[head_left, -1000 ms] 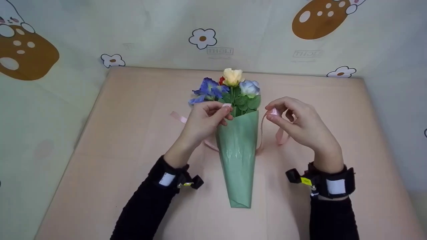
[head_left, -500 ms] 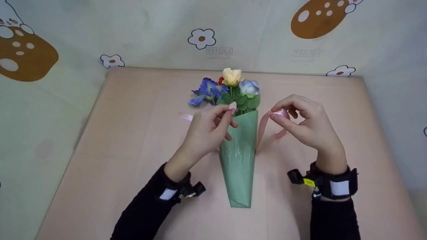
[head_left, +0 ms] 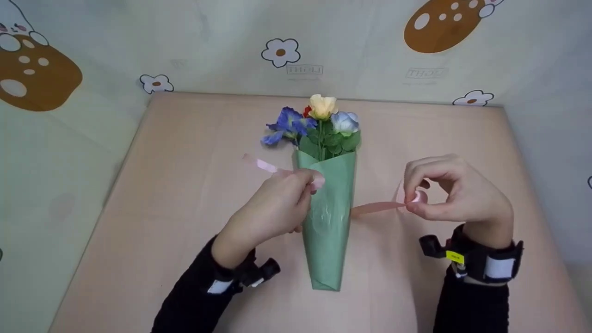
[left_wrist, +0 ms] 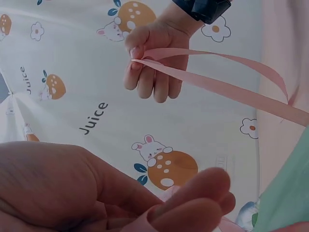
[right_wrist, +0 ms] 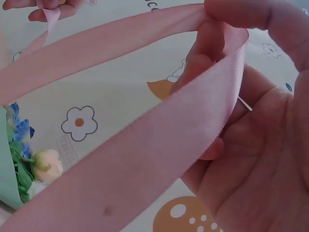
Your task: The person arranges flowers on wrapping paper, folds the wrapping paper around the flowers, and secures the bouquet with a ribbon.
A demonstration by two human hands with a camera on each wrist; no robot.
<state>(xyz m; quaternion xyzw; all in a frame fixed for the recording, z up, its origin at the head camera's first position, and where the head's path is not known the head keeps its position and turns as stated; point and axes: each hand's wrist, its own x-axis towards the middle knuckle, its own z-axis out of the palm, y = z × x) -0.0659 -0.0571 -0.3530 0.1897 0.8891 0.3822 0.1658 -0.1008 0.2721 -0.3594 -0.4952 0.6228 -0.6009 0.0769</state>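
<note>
A bouquet of artificial flowers [head_left: 323, 107] lies on the table in green wrapping paper [head_left: 328, 240]. A pink satin ribbon [head_left: 377, 208] passes beneath the wrap, coming out on both sides. My left hand [head_left: 273, 208] pinches one length of it over the wrap's left side, and a loose tail [head_left: 266, 165] sticks out to the left. To the right of the bouquet, my right hand [head_left: 462, 189] pinches the other length between thumb and index finger. That ribbon [right_wrist: 135, 159] doubles back as a loop in the right wrist view. From the left wrist, both its strands [left_wrist: 217, 87] run towards the wrap.
The table [head_left: 185, 240] has a pale pink cover. Behind it hangs a light printed cloth [head_left: 222, 46] with cartoon flowers and brown spotted shapes. A black wrist camera [head_left: 490, 263] is strapped to each forearm.
My right hand has moved right and nearer, drawing its ribbon length out straighter. The left hand has come down towards the wrap's left side, still pinching. The bouquet's lower end has shifted slightly left.
</note>
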